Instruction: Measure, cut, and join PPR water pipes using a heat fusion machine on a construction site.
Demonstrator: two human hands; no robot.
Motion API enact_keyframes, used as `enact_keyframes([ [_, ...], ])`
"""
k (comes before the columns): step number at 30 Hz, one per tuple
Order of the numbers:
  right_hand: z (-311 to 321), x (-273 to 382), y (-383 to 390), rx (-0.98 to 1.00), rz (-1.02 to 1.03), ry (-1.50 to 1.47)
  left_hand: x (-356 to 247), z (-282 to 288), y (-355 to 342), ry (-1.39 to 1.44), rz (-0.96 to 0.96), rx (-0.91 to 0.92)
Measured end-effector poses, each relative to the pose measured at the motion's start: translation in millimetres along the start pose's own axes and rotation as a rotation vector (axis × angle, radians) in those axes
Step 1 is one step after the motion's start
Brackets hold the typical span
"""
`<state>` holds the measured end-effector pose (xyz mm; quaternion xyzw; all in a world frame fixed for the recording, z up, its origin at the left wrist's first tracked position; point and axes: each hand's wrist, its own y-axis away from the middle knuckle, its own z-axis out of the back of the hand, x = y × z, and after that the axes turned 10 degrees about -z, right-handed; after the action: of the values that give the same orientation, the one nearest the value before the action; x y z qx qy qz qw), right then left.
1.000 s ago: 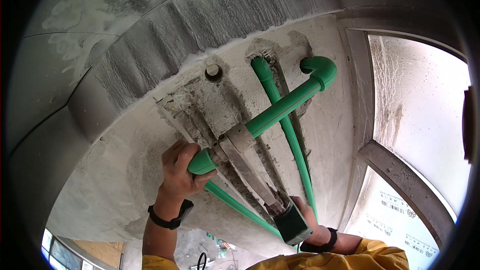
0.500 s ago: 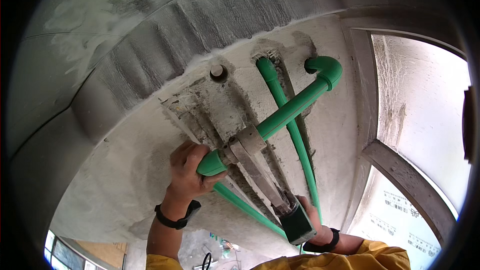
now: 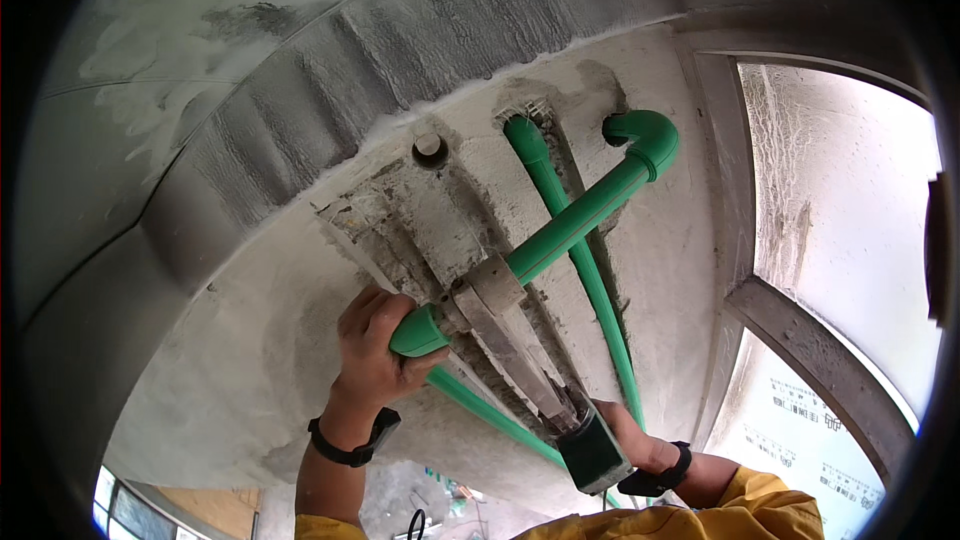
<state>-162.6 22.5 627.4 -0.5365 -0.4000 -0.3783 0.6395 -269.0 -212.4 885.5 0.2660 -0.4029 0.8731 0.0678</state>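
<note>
Head view: a green fitting [image 3: 418, 332] is clasped in the left hand [image 3: 370, 365], against one side of a metal-barred tool [image 3: 517, 365]; that tool is grasped by the right hand [image 3: 640, 438], whose fingers are mostly hidden. Its opposite side is met by a green pipe [image 3: 570, 230], before a grooved wall [image 3: 250, 370]. Alignment has barely been altered since a second ago, suggesting steady contact is being kept.

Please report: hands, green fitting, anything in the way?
Left hand gripping green pipe fitting at pipe welding iron. Right hand holding iron, fingers partly hidden. Thicker green pipe at opposite side; thinner green pipe crosses behind. No obstruction visible.
</note>
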Motion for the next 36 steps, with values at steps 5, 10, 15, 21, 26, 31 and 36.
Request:
enact_keyframes([
  [5, -11.0, 0.0, 4.0, -0.122, -0.029, -0.004, 2.7, -3.8, -5.4, -0.004, -0.030, -0.061],
  [10, -8.9, 6.7, 7.5, -0.141, -0.090, -0.034, 5.5, -4.9, -1.9, -0.044, -0.038, -0.073],
  [15, -3.7, 5.5, 9.2, -0.119, -0.109, -0.001, 1.7, -3.7, -5.1, -0.054, -0.046, -0.055],
  [21, 36.0, 7.0, 5.0, 0.484, -0.120, -0.333, 4.5, -7.7, -3.5, -0.062, -0.068, -0.078],
  [26, 97.8, 94.6, -9.3, -0.478, 0.442, 0.497, 5.6, -4.8, -2.7, -0.077, -0.058, -0.050],
  [31, 106.7, 231.4, -80.8, -0.800, 0.979, 1.312, 3.4, -3.6, -1.6, -0.075, -0.064, -0.027],
  [36, 121.6, 228.3, -119.1, -0.710, 0.927, 1.279, 3.1, 4.2, -22.6, 0.006, -0.079, 0.084],
])
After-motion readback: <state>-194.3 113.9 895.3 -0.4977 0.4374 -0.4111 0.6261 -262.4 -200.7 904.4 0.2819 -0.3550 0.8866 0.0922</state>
